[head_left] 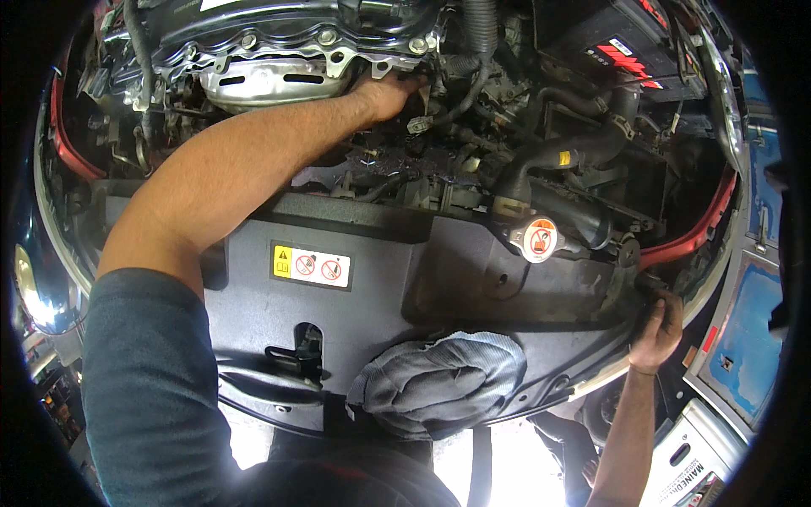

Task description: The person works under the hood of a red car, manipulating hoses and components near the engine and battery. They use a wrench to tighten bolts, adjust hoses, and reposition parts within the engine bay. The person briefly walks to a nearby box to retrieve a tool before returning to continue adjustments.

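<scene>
My left arm stretches across the front of an open engine bay. At its end my left hand [390, 96] is down beside the engine, by the right end of a silver heat shield [274, 83]. Its fingertips are mostly hidden among dark parts, so I cannot tell what they hold, if anything. A wiring connector [420, 125] hangs just to the right of that hand. My right hand [657, 334] rests at the car's front right corner, fingers stretched out against the edge beside the black radiator cover [363, 296].
A crumpled grey cloth [443, 380] lies on the cover's front edge. Right of centre are a radiator cap [539, 240] and a thick black hose [553, 160]. A battery [621, 63] stands at the back right. Beyond the car is a blue metal cabinet [743, 338].
</scene>
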The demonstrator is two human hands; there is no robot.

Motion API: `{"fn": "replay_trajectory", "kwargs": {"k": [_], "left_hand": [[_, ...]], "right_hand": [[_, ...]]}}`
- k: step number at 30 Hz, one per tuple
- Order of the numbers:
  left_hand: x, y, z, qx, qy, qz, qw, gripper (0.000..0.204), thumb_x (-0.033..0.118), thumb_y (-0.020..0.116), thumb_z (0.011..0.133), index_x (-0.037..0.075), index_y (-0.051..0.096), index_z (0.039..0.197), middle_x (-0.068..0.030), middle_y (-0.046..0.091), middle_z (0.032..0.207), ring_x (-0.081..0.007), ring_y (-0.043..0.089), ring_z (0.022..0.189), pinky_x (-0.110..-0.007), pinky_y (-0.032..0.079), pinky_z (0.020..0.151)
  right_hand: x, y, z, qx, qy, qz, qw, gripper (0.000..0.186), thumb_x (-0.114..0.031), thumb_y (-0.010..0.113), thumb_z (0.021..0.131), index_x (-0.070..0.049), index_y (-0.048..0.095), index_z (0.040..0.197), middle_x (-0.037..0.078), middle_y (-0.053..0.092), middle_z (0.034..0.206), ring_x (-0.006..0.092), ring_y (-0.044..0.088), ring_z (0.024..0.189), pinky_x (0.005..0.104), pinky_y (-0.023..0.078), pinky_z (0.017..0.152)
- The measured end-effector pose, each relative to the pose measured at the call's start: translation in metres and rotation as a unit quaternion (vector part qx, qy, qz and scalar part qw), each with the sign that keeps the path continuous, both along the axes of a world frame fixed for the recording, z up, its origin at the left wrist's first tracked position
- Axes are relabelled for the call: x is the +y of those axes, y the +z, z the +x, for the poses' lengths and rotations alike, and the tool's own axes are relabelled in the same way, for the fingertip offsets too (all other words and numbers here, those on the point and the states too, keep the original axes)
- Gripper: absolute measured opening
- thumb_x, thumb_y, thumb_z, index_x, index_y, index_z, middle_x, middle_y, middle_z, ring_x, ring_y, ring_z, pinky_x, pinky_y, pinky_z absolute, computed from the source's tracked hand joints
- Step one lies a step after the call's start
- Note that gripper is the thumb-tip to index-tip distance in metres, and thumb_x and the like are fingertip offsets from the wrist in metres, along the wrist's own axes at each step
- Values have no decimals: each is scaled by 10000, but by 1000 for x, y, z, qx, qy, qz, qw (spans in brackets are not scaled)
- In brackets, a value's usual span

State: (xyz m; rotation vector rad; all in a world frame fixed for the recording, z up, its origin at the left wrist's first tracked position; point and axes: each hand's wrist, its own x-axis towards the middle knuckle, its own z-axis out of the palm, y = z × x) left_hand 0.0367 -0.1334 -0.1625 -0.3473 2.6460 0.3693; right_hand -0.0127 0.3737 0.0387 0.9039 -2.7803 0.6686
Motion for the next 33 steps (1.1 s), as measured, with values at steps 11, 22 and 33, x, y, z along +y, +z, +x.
{"fn": "replay_trajectory", "kwargs": {"k": [11, 22, 33], "left_hand": [[9, 20, 4, -25, -93, -159, 982, 794, 200, 651, 859, 262, 233, 1532, -118, 265, 1568, -313, 280, 1432, -467, 274, 1168], [8, 23, 2, -12, -23, -51, 998, 539, 244, 386, 991, 315, 282, 1515, -122, 287, 1532, -339, 315, 1387, -462, 275, 1147], [-12, -29, -3, 90, -116, -125, 981, 745, 92, 484, 883, 235, 190, 1553, -245, 561, 1252, -402, 579, 1045, -541, 453, 931]], "right_hand": [[3, -2, 0, 0, -15, 0, 1000, 262, -163, 463, 965, 43, 624, 965, 141, 635, 925, 283, 598, 874, 352, 450, 829], [1, -1, 0, -3, 2, -5, 1000, 256, -158, 462, 967, 48, 613, 976, 136, 631, 934, 272, 594, 881, 355, 447, 842], [5, -4, -1, -3, 0, -15, 1000, 269, -158, 453, 981, 53, 620, 995, 139, 637, 972, 264, 593, 924, 354, 442, 883]]}}
